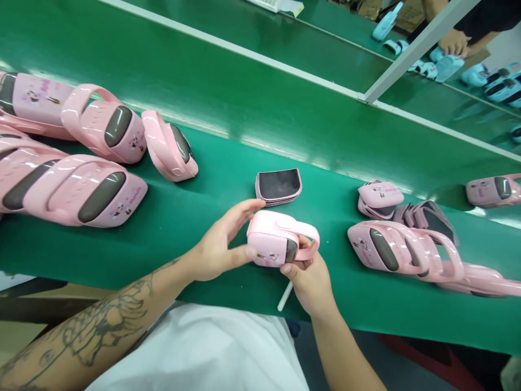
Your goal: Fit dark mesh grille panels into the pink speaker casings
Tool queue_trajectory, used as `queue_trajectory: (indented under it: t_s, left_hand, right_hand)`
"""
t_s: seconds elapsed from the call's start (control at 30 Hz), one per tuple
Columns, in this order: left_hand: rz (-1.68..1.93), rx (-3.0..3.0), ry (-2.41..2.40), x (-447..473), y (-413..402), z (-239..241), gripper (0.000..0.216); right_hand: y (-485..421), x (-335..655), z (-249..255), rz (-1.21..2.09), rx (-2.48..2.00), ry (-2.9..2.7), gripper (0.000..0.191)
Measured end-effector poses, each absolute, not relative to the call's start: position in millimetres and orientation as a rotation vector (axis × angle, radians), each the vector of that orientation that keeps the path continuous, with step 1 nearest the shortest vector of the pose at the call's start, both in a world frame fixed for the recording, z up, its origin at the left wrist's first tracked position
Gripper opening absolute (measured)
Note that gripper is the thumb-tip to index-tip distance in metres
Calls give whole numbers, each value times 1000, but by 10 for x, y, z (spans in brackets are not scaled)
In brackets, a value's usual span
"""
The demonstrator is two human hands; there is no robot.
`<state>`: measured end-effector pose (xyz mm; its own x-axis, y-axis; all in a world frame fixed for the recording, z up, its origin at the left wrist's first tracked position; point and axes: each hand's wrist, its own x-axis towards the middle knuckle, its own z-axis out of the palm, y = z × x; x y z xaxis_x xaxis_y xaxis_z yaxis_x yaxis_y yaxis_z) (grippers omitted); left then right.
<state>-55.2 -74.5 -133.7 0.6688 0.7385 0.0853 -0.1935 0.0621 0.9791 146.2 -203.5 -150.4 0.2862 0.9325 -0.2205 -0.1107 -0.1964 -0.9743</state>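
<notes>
Both hands hold a small pink plastic housing with a loop handle, a dark window and a printed picture on its front. My left hand has its thumb against the printed face and its fingers behind the left side, partly hidden. At the handle end, my right hand is closed around the window side. A white stick shows beneath the right hand; whether the hand grips it or it lies on the table, I cannot tell. Just beyond the housing sits a stack of dark curved panels with pink edges.
Several similar pink housings stand on the green table at left, more at right. Printed pink panels are stacked behind those. A metal post rises at the back; beyond it, another person's hand touches blue parts.
</notes>
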Motion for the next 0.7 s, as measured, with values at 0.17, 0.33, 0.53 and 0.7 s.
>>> queue_trajectory:
  t_s: [0.17,0.33,0.53,0.7]
  left_hand:
    - [656,1373,587,-643,-801,-1330,99]
    - [712,1569,619,-810,-778,-1290,93]
    - [670,1741,587,-946,-802,-1300,93]
    - [666,1819,588,-958,-851,-1275,96]
  right_hand:
    - [-2040,1499,-1473,1259,-1362,-920,94]
    - [-1952,1559,-1281,1019,-1536,-1210,85]
    - [-1756,1524,-1026,971,-1513,-1513,74]
    - [-1683,1501,-787,1021,-1593,-1615,68]
